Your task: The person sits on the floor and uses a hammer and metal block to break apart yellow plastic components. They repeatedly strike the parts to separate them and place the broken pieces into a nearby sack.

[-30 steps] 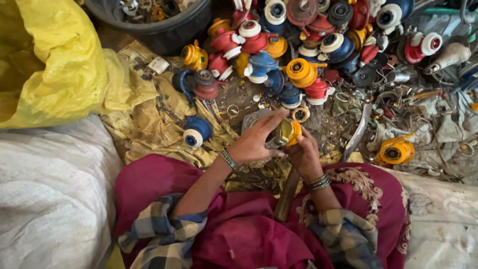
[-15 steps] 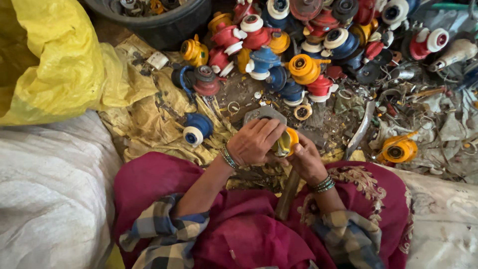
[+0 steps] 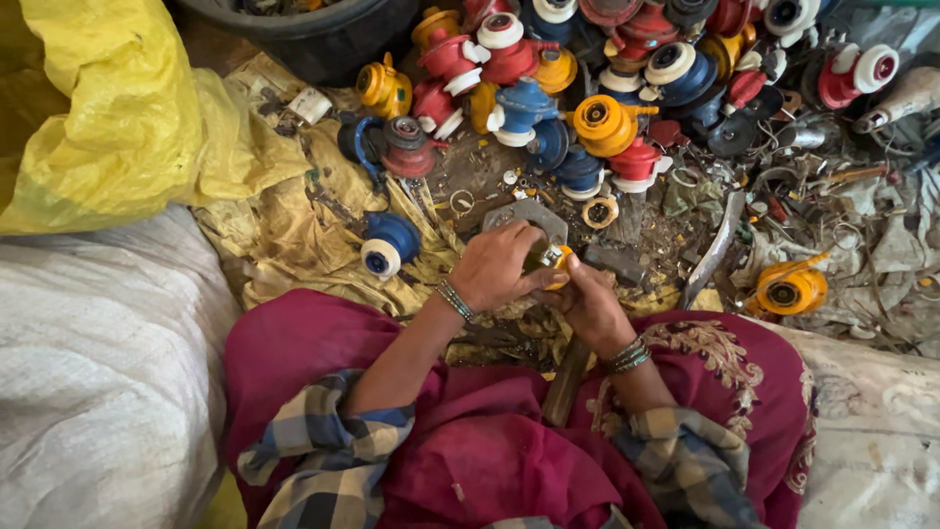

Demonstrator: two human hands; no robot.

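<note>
**Between both hands, one small yellow valve part over the lap**

Above the lap, just short of the scrap heap: left hand (image 3: 501, 266) and right hand (image 3: 586, 302) closed together around a small yellow valve part (image 3: 550, 264). Left hand clenched over its top and near side, fingers curled down, hiding most of it. Right hand gripping from below and from the right, thumb pressed against the yellow edge. Only a sliver of yellow and a darker, brassy bit showing between the fingers, so long axis and facing cannot be told with any certainty; seemingly laid across from one hand to the other, roughly level. Metal bangles on both wrists; checked sleeves pushed back over a dark red garment (image 3: 490, 460).

Directly behind the hands, touching nothing, a flat grey metal plate (image 3: 529, 216) on the ground. Below the right hand, a wooden handle (image 3: 566, 382) running down across the lap, nearly upright in the picture. Left of the hands, lying on its side on crumpled yellow sheeting (image 3: 294, 230), a blue regulator with a white cap (image 3: 388, 245), cap facing down-left. Farther out, a heap of red, blue and yellow regulators (image 3: 587, 88), and off to the right, well apart, a lone orange one (image 3: 789, 288) among wire and metal scraps. At far left, a white woven sack (image 3: 98, 362) and a yellow plastic bag (image 3: 108, 108).
</note>
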